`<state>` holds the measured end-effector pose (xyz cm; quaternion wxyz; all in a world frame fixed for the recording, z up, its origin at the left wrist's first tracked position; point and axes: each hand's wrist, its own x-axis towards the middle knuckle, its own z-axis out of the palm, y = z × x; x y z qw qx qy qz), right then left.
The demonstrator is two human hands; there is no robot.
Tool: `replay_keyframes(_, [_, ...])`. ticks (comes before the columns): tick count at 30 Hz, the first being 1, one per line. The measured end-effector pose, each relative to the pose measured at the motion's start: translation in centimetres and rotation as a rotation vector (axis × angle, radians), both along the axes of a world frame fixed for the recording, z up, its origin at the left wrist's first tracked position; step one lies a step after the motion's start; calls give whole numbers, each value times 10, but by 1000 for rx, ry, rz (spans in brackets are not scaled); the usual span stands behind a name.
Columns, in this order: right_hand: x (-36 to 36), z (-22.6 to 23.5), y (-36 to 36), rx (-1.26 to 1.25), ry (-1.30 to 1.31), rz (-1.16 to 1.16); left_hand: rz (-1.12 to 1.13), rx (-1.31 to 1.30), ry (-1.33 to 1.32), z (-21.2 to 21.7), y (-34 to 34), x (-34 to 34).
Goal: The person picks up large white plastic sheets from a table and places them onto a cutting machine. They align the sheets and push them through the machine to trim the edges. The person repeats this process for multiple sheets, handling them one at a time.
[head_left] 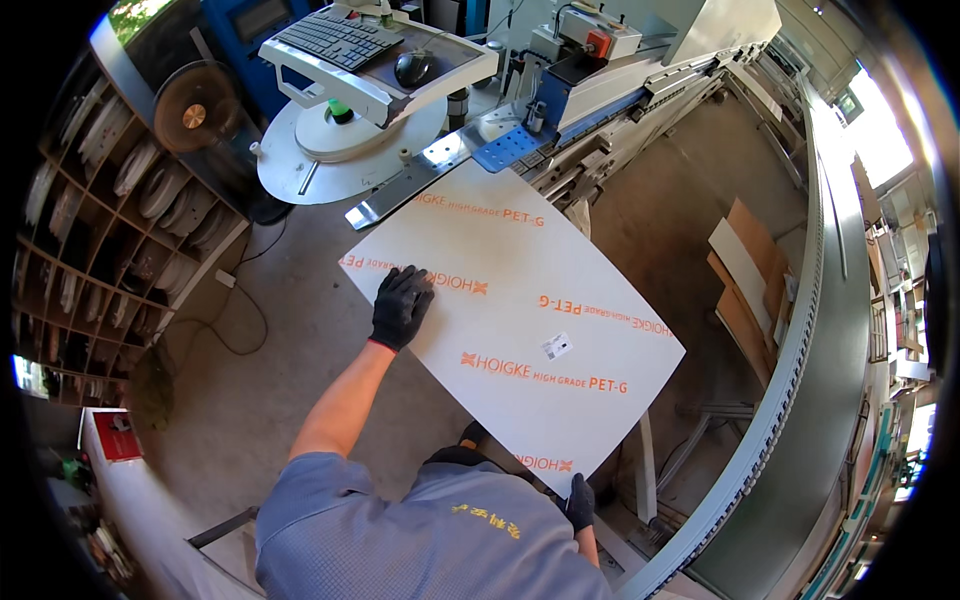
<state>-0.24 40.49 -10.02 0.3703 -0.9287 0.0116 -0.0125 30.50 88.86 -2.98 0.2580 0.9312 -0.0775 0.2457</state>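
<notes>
A large white panel (540, 250) with orange printing on its film and a small label (556, 346) lies at a slant in front of me. Its far corner meets a machine's metal guide bar (415, 180) and a blue perforated plate (505, 148). In a black glove, my left hand (403, 305) rests on the panel's left edge, fingers spread flat over the top face. My right hand (580, 503), also gloved in black, grips the near corner; some of its fingers are hidden.
A keyboard (338, 40) and mouse (413, 68) sit on a stand above a round disc (300, 165). To the left are a fan (195, 115) and a rack of coiled strips (130, 200). A curved conveyor rail (790, 400) runs along the right, near leaning boards (745, 270).
</notes>
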Motion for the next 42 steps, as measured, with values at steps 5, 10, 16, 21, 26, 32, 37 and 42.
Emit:
replay_keyframes(5, [76, 68, 26, 919, 596, -549, -7, -46, -36, 0, -19, 54])
replay_keyframes(10, [115, 35, -20, 952, 535, -635, -12, -94, -57, 0, -50, 104])
replay_keyframes(16, [158, 49, -39, 1007, 541, -737, -41, -121, -102, 4, -72, 145])
replay_keyframes(21, [195, 39, -58, 935, 396, -683, -62, -134, -125, -1, -94, 182])
replay_keyframes(26, [242, 43, -87, 1169, 478, -546, -111, -99, -232, -28, -121, 240])
replay_keyframes(32, [191, 92, -78, 114, 612, 113, -253, 205, -78, -48, -162, 256])
replay_keyframes(37, [-17, 125, -146, 424, 92, -176, -352, 139, -115, -16, -313, 81])
replay_keyframes(42, [-344, 87, -279, -512, -223, -819, -1007, 8, 4, -33, -508, -107])
